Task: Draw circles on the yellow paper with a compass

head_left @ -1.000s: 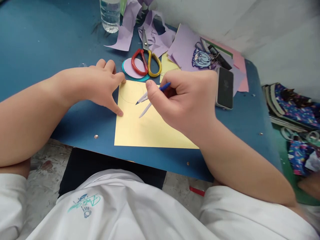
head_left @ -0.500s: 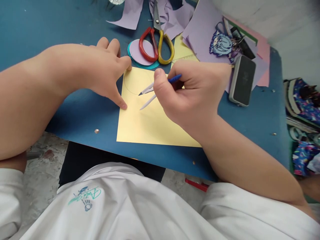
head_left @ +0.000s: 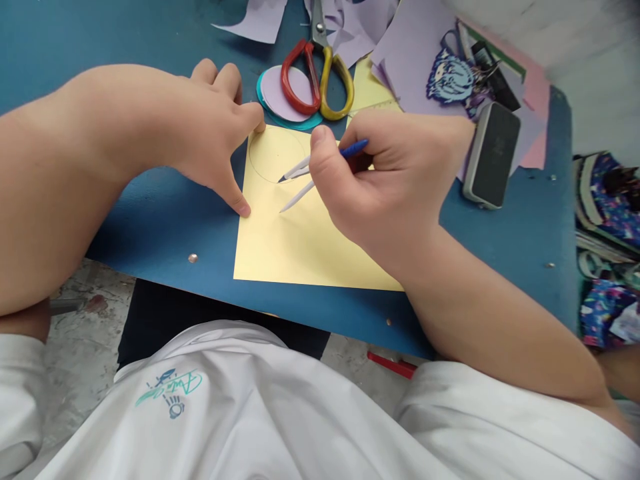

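Observation:
A yellow sheet of paper (head_left: 300, 247) lies near the table's front edge, with a thin drawn circle at its upper left. My left hand (head_left: 215, 140) is open, its fingers apart, with the thumb on the sheet's left edge and a fingertip at the upper left corner. My right hand (head_left: 385, 180) is closed around a compass (head_left: 299, 172) with white legs and a blue part. One leg's dark tip points at the circle's lower edge; the other leg's tip is just below, over the paper. Whether the tips touch the sheet is hard to tell.
Scissors with red and yellow handles (head_left: 327, 73) lie partly over lilac and teal paper discs (head_left: 283, 92). Lilac paper (head_left: 415, 60) and a yellow piece with a ruler are behind. A dark device (head_left: 493, 155) and a blue keychain (head_left: 450, 77) sit at the right.
The view has shifted slightly, so the table items appear a little higher. More of the drawn circle shows now. Both hands keep nearly the same pose.

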Demonstrator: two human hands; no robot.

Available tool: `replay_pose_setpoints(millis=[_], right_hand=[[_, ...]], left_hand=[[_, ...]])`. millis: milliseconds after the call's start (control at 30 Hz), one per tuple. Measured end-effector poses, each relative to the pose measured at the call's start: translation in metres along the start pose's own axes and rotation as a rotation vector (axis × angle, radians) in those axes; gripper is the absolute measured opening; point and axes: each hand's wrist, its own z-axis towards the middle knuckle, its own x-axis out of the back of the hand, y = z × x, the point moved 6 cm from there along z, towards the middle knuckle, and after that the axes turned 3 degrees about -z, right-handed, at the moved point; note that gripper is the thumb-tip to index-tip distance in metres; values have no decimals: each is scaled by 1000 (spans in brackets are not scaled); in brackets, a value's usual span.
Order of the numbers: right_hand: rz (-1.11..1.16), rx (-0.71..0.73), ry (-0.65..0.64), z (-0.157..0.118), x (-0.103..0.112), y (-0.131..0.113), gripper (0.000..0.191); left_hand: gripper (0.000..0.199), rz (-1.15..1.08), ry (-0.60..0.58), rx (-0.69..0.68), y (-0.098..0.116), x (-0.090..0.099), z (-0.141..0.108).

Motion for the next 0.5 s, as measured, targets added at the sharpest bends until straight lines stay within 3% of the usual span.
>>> replay_pose_setpoints(millis=[300, 500], right_hand=[[-21, -63, -78, -5, -7, 9, 61], [24, 1, 19, -4, -5, 6, 59]], left_hand=[[145, 69, -26, 7, 14, 8, -13], [144, 66, -16, -6, 12, 7, -11]])
